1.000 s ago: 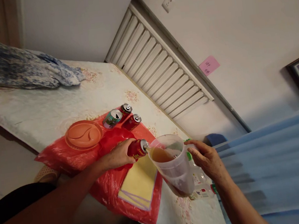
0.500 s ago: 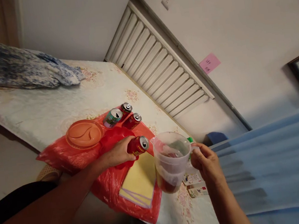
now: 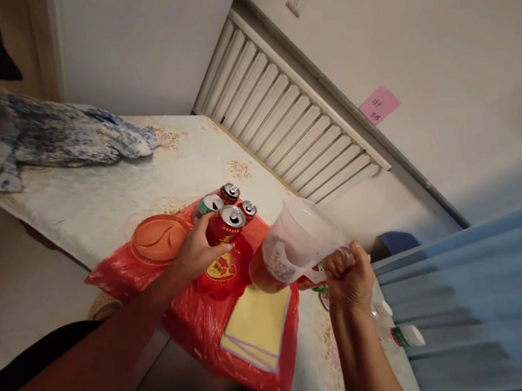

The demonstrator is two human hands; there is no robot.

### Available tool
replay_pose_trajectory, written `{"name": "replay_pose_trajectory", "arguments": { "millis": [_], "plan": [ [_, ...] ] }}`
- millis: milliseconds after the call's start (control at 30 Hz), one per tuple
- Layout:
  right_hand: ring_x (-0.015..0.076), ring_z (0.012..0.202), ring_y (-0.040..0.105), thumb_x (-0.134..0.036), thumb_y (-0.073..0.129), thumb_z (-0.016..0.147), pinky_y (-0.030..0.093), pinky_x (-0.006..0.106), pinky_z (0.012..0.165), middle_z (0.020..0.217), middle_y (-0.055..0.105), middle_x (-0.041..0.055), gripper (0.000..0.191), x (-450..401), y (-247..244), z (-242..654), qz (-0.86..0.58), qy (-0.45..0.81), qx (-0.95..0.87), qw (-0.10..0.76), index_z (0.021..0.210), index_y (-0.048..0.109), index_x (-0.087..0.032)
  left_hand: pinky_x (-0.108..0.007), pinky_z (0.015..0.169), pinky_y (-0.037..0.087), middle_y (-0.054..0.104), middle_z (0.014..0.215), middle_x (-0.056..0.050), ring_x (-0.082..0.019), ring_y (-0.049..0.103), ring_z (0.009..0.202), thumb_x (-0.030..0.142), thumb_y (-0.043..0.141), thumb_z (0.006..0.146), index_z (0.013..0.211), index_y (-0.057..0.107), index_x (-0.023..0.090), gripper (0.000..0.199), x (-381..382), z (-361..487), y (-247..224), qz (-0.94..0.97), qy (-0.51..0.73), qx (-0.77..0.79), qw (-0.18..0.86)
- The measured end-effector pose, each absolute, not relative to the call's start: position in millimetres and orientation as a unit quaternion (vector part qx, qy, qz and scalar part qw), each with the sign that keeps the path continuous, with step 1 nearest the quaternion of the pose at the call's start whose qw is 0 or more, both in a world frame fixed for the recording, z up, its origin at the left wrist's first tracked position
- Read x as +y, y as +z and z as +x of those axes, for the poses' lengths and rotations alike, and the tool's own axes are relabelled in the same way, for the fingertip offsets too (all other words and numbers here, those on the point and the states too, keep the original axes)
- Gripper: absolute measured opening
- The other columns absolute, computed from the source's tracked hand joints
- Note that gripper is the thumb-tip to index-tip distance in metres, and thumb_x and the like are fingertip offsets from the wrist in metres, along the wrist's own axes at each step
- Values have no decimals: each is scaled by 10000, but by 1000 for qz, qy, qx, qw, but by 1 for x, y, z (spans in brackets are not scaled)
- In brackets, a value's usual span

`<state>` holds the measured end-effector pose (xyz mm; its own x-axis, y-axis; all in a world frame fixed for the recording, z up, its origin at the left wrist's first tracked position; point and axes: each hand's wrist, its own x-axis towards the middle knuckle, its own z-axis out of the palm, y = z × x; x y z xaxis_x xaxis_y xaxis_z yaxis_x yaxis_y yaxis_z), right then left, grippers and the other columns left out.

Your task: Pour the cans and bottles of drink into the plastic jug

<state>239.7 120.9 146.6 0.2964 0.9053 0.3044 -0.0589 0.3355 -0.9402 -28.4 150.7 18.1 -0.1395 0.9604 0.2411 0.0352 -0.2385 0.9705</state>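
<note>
A red can (image 3: pixel 224 228) is in my left hand (image 3: pixel 197 249), its opened top facing up, held close to the other cans. My right hand (image 3: pixel 349 271) is closed round the handle of a clear plastic jug (image 3: pixel 295 242). The jug tilts, and brown liquid with foam lies in its lower part. Behind the held can are a green can (image 3: pixel 205 207) and two more dark red cans (image 3: pixel 231 192). Beneath the held can lies a red item with a yellow print (image 3: pixel 222 269), partly hidden.
An orange lidded dish (image 3: pixel 159 238) and folded yellow cloths (image 3: pixel 258 326) lie on a red plastic bag (image 3: pixel 199 330). Bottles with white caps (image 3: pixel 410 336) are right of my right forearm. A patterned cloth (image 3: pixel 67 133) lies at the table's far left, and a radiator (image 3: pixel 288 109) lines the wall.
My left hand has moved the red can up and left, towards the other cans. The jug has gone from nearly upright to tilted. The view has shifted slightly.
</note>
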Motion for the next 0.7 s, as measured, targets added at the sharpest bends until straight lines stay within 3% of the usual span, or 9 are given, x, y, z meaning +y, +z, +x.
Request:
{"name": "replay_pose_trajectory", "arguments": {
  "millis": [333,700],
  "plan": [
    [56,368,168,-461,576,816,163,206,377,466,196,-137,447,152,89,174,-447,374,-467,665,638,224,-252,-457,1082,441,644,1300,-99,-315,594,1216,304,744,649,1311,515,174,713,150,-48,15,438,659,498,355],
    [64,347,187,-402,547,817,163,215,403,391,280,-136,346,148,50,168,-432,407,-405,695,645,291,-246,-456,1067,454,650,1272,-110,-317,603,1197,312,748,651,1297,517,158,703,144,-57,14,431,663,494,362]
  ]
}}
